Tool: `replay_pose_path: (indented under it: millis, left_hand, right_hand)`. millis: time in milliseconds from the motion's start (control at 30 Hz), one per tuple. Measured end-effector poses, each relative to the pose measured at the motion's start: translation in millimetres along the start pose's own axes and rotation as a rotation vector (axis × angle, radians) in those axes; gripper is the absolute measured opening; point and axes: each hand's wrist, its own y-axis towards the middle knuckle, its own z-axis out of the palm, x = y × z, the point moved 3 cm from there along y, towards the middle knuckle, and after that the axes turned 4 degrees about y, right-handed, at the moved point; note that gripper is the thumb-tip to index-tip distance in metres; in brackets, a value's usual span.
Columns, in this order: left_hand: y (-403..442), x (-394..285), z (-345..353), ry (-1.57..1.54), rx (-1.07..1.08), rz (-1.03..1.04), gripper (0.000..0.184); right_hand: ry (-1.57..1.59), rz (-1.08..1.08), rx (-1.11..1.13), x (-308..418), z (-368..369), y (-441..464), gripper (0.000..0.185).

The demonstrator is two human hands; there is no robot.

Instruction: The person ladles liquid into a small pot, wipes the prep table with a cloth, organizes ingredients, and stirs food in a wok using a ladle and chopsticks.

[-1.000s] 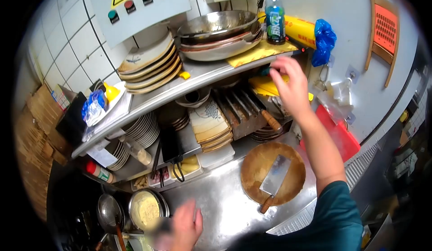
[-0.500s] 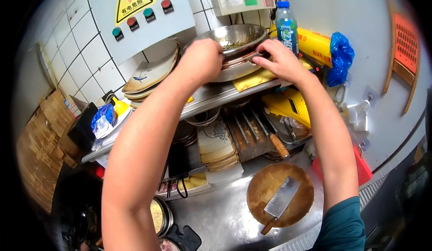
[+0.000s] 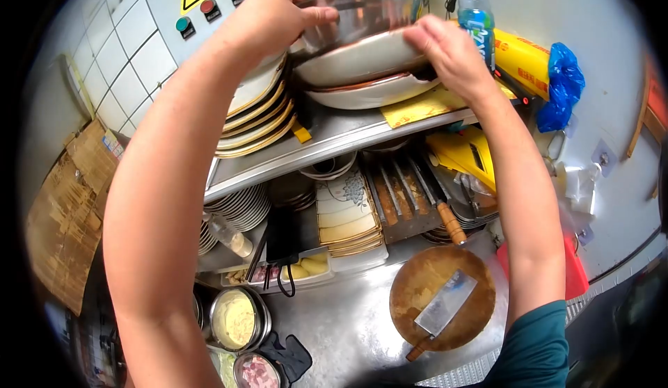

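My left hand grips the left side of a shiny metal bowl, its thumb along the rim. My right hand is closed at the right edge of a white bowl directly under the metal one. Its fingertips press near that rim and partly hide it. Below sits another white bowl with a brown rim, on the steel shelf. A stack of plates stands left of the bowls, beneath my left forearm. What lies inside the metal bowl is hidden now.
A blue-capped bottle and a yellow roll stand right of the bowls. Under the shelf are rectangular plates and a knife rack. A cleaver lies on a round chopping board. Food containers are lower left.
Both hands have risen in view with the metal bowl, and a gap shows between the two white bowls. The view has dipped, showing more of the counter and food containers.
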Motion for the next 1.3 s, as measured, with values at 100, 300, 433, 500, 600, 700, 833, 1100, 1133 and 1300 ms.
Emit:
replay_pose_path:
  millis: [100, 300, 433, 500, 600, 700, 833, 1100, 1133, 1300]
  left_hand:
    - [0, 10, -9, -0.164, 0.063, -0.087, 0.044]
    - [7, 19, -11, -0.244, 0.036, -0.091, 0.041]
    - [6, 18, -7, -0.340, 0.030, -0.138, 0.034]
    - [19, 36, 7, -0.399, 0.033, -0.107, 0.037]
    - [12, 30, 12, -0.468, 0.079, -0.030, 0.037]
    - [17, 27, 30, -0.302, 0.104, -0.029, 0.048]
    - [-6, 2, 35, -0.007, 0.108, -0.007, 0.054]
    - [-144, 40, -5, -0.371, -0.589, 0.039, 0.030]
    - [-188, 46, -13, -0.490, -0.611, -0.005, 0.031]
    - [-448, 76, 31, -0.905, 0.287, -0.636, 0.068]
  right_hand:
    - [-0.163, 0.059, -0.293, 15, -5, 17, 0.046]
    - [-0.126, 0.069, -0.548, 56, -18, 60, 0.046]
    - [0.079, -0.019, -0.646, 87, -37, 63, 0.054]
    - [0.089, -0.110, -0.669, 111, -56, 60, 0.057]
    - [-0.827, -0.443, -0.719, 73, -122, 49, 0.023]
    - [-1.285, -0.407, -0.634, 121, -152, 23, 0.024]
    - [-1.442, -0.522, -0.424, 160, -201, -5, 0.027]
    - [-0.300, 0.039, -0.123, 161, -171, -84, 0.032]
    - [-0.209, 0.081, -0.075, 163, -157, -95, 0.032]
    - [0.253, 0.239, 0.205, 191, -57, -138, 0.036]
